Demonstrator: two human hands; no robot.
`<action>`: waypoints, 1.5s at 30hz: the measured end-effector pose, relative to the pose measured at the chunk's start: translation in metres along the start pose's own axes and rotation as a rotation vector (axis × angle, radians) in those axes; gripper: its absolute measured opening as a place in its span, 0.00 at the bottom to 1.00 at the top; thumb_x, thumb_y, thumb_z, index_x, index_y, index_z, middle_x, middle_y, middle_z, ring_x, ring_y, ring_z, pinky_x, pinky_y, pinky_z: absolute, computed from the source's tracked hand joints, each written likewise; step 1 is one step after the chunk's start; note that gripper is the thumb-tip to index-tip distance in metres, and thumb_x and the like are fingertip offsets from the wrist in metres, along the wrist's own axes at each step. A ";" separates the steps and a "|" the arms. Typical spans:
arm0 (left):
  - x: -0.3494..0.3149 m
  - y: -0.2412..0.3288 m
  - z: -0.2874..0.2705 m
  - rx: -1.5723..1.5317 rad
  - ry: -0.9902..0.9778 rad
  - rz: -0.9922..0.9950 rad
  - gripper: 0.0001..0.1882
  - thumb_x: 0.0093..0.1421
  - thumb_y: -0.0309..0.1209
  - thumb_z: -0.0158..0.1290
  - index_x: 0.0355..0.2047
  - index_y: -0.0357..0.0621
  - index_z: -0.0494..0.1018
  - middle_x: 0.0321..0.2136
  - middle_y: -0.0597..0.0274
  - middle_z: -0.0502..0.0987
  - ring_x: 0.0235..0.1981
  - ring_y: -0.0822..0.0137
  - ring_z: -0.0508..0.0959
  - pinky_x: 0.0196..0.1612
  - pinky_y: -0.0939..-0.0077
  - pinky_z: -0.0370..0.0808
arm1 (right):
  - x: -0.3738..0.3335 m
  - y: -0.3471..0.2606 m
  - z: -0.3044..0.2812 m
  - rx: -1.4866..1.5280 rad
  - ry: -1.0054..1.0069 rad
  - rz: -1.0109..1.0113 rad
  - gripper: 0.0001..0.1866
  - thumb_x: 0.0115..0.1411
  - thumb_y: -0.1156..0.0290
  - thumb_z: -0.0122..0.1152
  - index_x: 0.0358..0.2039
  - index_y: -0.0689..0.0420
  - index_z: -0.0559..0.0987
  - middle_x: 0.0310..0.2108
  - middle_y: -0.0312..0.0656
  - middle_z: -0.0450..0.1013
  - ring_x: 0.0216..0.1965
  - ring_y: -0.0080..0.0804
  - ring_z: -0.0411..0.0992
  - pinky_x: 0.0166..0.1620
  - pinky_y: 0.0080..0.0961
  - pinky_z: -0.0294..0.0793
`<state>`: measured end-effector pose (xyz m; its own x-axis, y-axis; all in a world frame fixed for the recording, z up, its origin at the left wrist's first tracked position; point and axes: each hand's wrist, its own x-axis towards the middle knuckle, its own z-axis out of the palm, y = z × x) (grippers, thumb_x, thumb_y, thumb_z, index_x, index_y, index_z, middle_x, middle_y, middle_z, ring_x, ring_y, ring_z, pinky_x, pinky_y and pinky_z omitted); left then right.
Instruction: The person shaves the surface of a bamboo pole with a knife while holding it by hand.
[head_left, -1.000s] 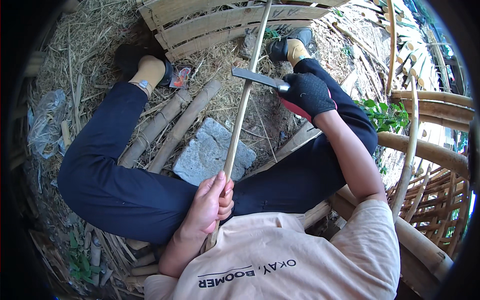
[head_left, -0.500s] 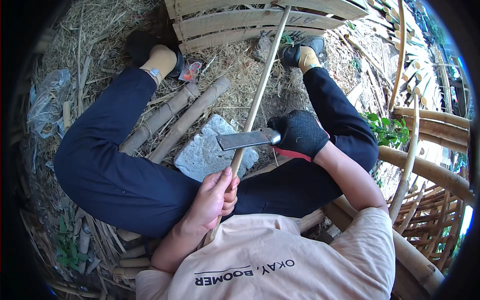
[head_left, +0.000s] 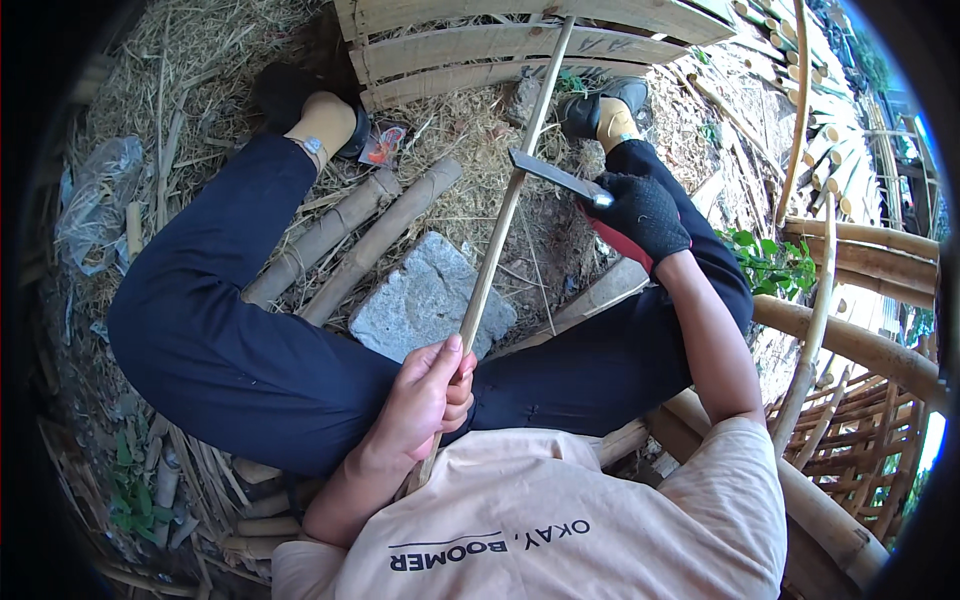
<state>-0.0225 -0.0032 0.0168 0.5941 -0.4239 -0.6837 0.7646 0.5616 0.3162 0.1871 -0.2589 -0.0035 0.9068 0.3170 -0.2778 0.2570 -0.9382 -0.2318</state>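
Bare fingers of my left hand (head_left: 432, 398) wrap round a long, thin bamboo strip (head_left: 497, 240) near its lower end. The strip slants away from my lap, and its far end overlaps the wooden slats ahead. My right hand (head_left: 640, 222), in a black and red glove, is closed on the handle of a knife (head_left: 560, 178) with a broad, flat metal blade. The blade's tip end lies across the strip, well beyond my left hand. Most of the knife's handle is hidden inside the glove. Below the strip's middle, a rough grey stone block (head_left: 420, 295) rests on the ground between my legs.
A slatted wooden crate (head_left: 510, 45) stands ahead, near my feet. Two bamboo poles (head_left: 375, 240) lie left of the stone. Thick bamboo bars (head_left: 850, 345) and a woven bamboo basket (head_left: 850, 450) are at the right. Crumpled clear plastic (head_left: 100, 205) lies far left on the straw.
My right hand and the knife have moved forward along the strip, away from my body, and the blade has turned. My left hand stays in place on the strip.
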 end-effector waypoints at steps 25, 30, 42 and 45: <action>0.003 0.001 0.001 0.043 0.054 0.023 0.20 0.74 0.45 0.36 0.27 0.49 0.61 0.12 0.79 0.49 0.09 0.85 0.47 0.10 0.85 0.44 | -0.010 -0.035 0.005 -0.077 -0.079 -0.206 0.11 0.48 0.60 0.61 0.31 0.50 0.82 0.24 0.50 0.77 0.30 0.51 0.78 0.37 0.44 0.77; -0.002 0.000 -0.001 0.026 0.038 0.008 0.20 0.74 0.45 0.36 0.27 0.49 0.61 0.12 0.79 0.50 0.09 0.85 0.47 0.10 0.85 0.44 | -0.004 -0.025 0.006 -0.092 0.004 -0.136 0.12 0.49 0.61 0.61 0.32 0.50 0.84 0.25 0.50 0.78 0.30 0.51 0.78 0.38 0.43 0.76; -0.002 0.001 -0.005 -0.004 0.009 0.012 0.19 0.74 0.44 0.35 0.28 0.48 0.61 0.13 0.79 0.49 0.10 0.86 0.46 0.10 0.86 0.44 | -0.026 -0.045 -0.003 0.103 -0.111 -0.241 0.16 0.52 0.54 0.68 0.34 0.51 0.84 0.25 0.50 0.77 0.28 0.50 0.77 0.34 0.39 0.76; -0.002 0.000 -0.005 0.032 0.032 0.035 0.19 0.74 0.44 0.35 0.28 0.48 0.61 0.13 0.79 0.49 0.10 0.86 0.46 0.10 0.86 0.44 | -0.039 -0.068 -0.001 0.005 -0.229 -0.315 0.15 0.51 0.55 0.63 0.34 0.51 0.84 0.25 0.51 0.77 0.29 0.53 0.77 0.36 0.43 0.76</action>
<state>-0.0250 0.0012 0.0153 0.6128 -0.3813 -0.6922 0.7514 0.5525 0.3608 0.1347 -0.2080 0.0244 0.6855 0.6131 -0.3928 0.5091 -0.7892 -0.3434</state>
